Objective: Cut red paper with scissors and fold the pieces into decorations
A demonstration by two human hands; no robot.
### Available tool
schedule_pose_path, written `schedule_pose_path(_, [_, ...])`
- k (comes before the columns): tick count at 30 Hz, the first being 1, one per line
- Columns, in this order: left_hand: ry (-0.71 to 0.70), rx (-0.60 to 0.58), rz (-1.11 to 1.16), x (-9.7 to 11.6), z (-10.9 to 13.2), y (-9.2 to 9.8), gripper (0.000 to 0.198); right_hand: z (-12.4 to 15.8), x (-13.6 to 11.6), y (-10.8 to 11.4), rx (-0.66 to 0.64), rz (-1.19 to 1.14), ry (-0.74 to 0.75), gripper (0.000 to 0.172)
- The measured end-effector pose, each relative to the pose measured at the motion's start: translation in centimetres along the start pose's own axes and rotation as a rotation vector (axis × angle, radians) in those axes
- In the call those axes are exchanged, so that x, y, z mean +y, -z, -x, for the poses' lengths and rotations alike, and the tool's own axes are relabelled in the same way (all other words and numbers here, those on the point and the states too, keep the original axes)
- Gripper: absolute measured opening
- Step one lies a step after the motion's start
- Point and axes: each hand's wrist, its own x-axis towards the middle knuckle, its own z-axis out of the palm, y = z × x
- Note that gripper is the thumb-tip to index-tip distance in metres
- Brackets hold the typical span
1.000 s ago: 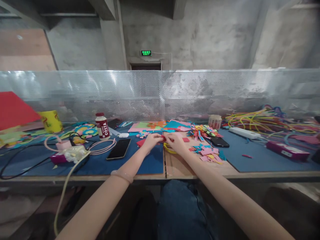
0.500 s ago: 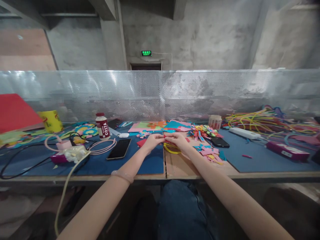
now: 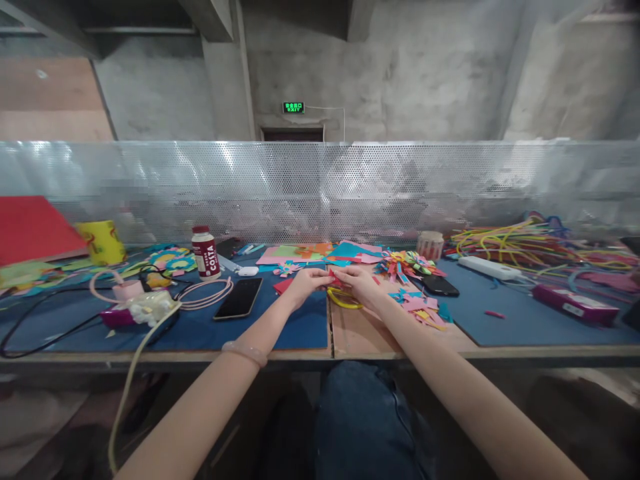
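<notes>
Between my two hands is a small piece of red paper (image 3: pixel 332 273), mostly covered by my fingers. My left hand (image 3: pixel 306 285) pinches it from the left, with a pale bangle on that wrist. From the other side my right hand (image 3: pixel 359 283) grips it with thumb and fingers together. Below them on the bare board lies a yellow scissors-like loop (image 3: pixel 346 298), partly hidden by my right hand. Another red paper piece (image 3: pixel 282 287) rests just left of my left hand. Cut paper strips (image 3: pixel 420 308) in pink, blue and yellow lie to the right.
A black phone (image 3: pixel 239 298), a Costa bottle (image 3: pixel 205 253) and a cable-laden power strip (image 3: pixel 145 308) stand to the left. Fringed paper flowers (image 3: pixel 407 265), a second phone (image 3: pixel 440 285) and colourful pipe cleaners (image 3: pixel 505 241) lie right. A perforated metal screen (image 3: pixel 320 190) borders the back.
More of the red paper now shows between my fingers. My right hand has shifted slightly, its fingers a little changed; my left hand stays nearly in place.
</notes>
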Motion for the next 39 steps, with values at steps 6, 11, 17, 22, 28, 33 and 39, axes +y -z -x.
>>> schedule_pose_path(6, [-0.025, 0.022, -0.077, -0.12, -0.05, 0.14, 0.027, -0.17, 0.08, 0.06, 0.055, 0.239, 0.125, 0.031])
schedule_pose_path(11, [-0.031, 0.006, -0.092, 0.01, 0.02, 0.14, 0.028, 0.18, -0.49, -0.50, 0.141, 0.388, 0.167, 0.032])
schedule_pose_path(17, [-0.016, 0.008, -0.056, -0.12, -0.05, 0.08, 0.029, 0.15, -0.63, -0.79, 0.153, 0.504, 0.230, 0.030])
schedule_pose_path(22, [0.043, 0.003, -0.055, -0.16, 0.04, 0.09, 0.031, -0.10, -0.37, -0.64, 0.178, 0.646, 0.299, 0.028])
schedule_pose_path(28, [0.141, 0.020, 0.064, -0.21, 0.13, 0.00, 0.031, -0.41, -0.05, -0.12, 0.153, 0.640, 0.288, 0.031])
schedule_pose_path(33, [0.139, 0.042, 0.083, -0.05, 0.22, -0.09, 0.031, -0.40, 0.04, 0.00, 0.119, 0.592, 0.269, 0.026])
schedule_pose_path(39, [0.183, -0.033, -0.002, -0.14, 0.34, -0.06, 0.028, -0.36, 0.02, -0.20, 0.122, 0.664, 0.304, 0.023])
